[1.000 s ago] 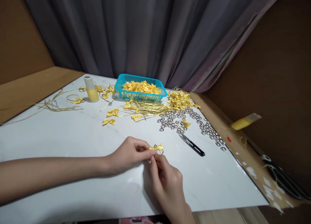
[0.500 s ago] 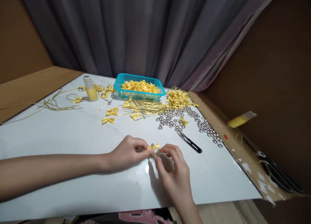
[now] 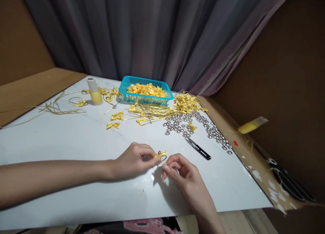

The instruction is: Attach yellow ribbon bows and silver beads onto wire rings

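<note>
Between the thumb and fingertips of my left hand (image 3: 138, 160) is a small yellow ribbon bow (image 3: 160, 154) with a silver bead on top, held just above the white board (image 3: 122, 200). A thin loop of gold cord curves off the bow's right side. My right hand (image 3: 184, 174) is beside it, a little lower and to the right, thumb and index finger pinched together near the cord. Whatever lies in that pinch is too small to make out. Just beyond my right hand lie black-handled thread snips (image 3: 198, 148).
A blue basket (image 3: 146, 98) of yellow bows stands at the back. Gold cords (image 3: 157, 111), a heap of corded bows (image 3: 186, 102) and scattered silver beads (image 3: 218, 136) lie around it. A yellow-filled bottle (image 3: 95, 92) stands left; large scissors (image 3: 289, 180) lie right, beyond the board's edge.
My right hand has drawn slightly down and away from the bow, its fingers closing into a tighter pinch. The cord loop shows more now. My left hand has kept its hold with hardly any movement.
</note>
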A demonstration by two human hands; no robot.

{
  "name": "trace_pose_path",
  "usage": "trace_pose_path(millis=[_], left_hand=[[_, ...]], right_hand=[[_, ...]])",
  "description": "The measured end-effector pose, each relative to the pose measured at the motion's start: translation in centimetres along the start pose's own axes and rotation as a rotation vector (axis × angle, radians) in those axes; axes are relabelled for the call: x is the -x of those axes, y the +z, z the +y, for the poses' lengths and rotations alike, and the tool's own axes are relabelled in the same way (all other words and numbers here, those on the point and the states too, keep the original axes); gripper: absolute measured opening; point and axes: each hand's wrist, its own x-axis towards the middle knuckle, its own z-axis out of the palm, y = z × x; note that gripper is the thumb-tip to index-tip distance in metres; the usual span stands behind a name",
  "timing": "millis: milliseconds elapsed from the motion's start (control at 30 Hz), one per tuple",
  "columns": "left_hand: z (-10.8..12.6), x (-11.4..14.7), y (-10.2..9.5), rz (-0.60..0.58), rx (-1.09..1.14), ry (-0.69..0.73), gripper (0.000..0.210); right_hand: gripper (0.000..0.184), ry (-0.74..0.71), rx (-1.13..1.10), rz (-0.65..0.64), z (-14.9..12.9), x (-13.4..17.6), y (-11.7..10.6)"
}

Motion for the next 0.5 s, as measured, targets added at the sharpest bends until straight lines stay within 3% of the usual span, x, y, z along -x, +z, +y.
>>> trace_pose_path(millis=[233,367,500], left_hand=[[-0.4,0.1,0.2,0.040,-0.025,0.182,0.024],[-0.3,0.2,0.1,-0.004,-0.047,0.290,0.022],[-0.2,0.2,0.2,0.031,-0.099,0.345,0.026]], right_hand=[[0.019,0.071,0.147,-0.188,-2.1,-0.2,0.2],[0.023,0.019,0.183,-0.129,-2.9,-0.8,1.1],[0.023,-0.016,0.182,-0.001,-2.5,-1.4,1.4]])
